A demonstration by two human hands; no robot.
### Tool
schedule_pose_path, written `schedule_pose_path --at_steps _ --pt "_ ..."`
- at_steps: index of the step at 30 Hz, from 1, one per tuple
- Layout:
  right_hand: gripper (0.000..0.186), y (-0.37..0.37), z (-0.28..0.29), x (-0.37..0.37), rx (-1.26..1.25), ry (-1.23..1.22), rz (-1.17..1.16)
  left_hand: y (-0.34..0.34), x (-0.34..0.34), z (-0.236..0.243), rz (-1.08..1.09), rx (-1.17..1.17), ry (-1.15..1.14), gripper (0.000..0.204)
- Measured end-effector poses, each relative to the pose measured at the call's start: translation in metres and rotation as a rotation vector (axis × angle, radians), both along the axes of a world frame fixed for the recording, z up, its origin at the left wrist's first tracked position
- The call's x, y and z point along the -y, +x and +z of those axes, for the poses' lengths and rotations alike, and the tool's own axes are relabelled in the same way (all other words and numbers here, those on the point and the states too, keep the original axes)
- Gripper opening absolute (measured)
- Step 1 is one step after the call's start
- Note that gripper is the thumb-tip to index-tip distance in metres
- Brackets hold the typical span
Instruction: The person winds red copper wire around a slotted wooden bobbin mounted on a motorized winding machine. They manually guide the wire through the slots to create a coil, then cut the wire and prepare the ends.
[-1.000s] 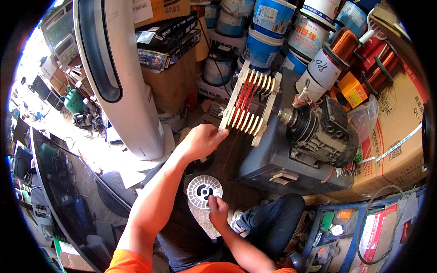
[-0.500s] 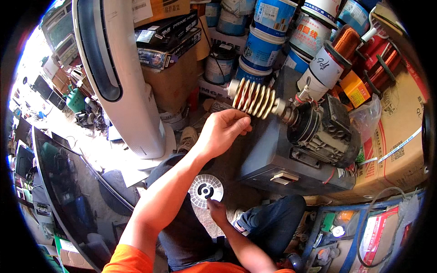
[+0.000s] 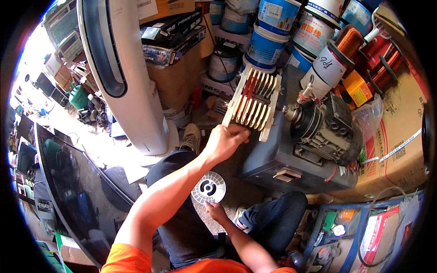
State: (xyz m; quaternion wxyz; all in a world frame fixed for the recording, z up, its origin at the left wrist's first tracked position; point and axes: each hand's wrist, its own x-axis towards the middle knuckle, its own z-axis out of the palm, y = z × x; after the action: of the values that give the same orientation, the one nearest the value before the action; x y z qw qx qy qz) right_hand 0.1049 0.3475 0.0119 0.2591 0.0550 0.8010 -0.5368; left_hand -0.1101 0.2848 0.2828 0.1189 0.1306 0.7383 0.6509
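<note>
A cream-coloured slotted coil-winding former (image 3: pixel 253 101) with reddish copper wire in some slots sits on the shaft of a dark electric motor (image 3: pixel 328 129). My left hand (image 3: pixel 226 144) reaches up to the former's near left end, its fingers closed in a pinch against or right beside the end plate. What they pinch is too small to make out. Below, a white slotted spool (image 3: pixel 209 187) with a dark centre lies between my legs. My right hand (image 3: pixel 215 211) is closed at the spool's near rim; whatever its fingers grip does not show.
The motor stands on a grey metal box (image 3: pixel 291 159). Blue-and-white buckets (image 3: pixel 266 48) are stacked behind, beside copper wire spools (image 3: pixel 348 41). A tall white appliance (image 3: pixel 123 86) stands left. At right are a cardboard box (image 3: pixel 396 145) and a blue-framed bin (image 3: pixel 314 227) of parts.
The former has turned on its shaft and now shows its broad slotted side. My left hand has moved slightly down. The right hand stays by the spool.
</note>
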Motion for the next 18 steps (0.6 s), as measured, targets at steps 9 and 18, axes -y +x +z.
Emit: schedule_pose_path --at_steps 9,18 --pt "0.031 -0.032 0.04 -0.023 0.017 0.172 0.106 0.01 0.005 0.021 0.08 0.071 0.317 0.02" --pt "0.032 -0.152 0.263 -0.042 -0.695 -0.544 -0.565 0.01 0.013 0.024 0.042 -0.233 -0.043 0.018"
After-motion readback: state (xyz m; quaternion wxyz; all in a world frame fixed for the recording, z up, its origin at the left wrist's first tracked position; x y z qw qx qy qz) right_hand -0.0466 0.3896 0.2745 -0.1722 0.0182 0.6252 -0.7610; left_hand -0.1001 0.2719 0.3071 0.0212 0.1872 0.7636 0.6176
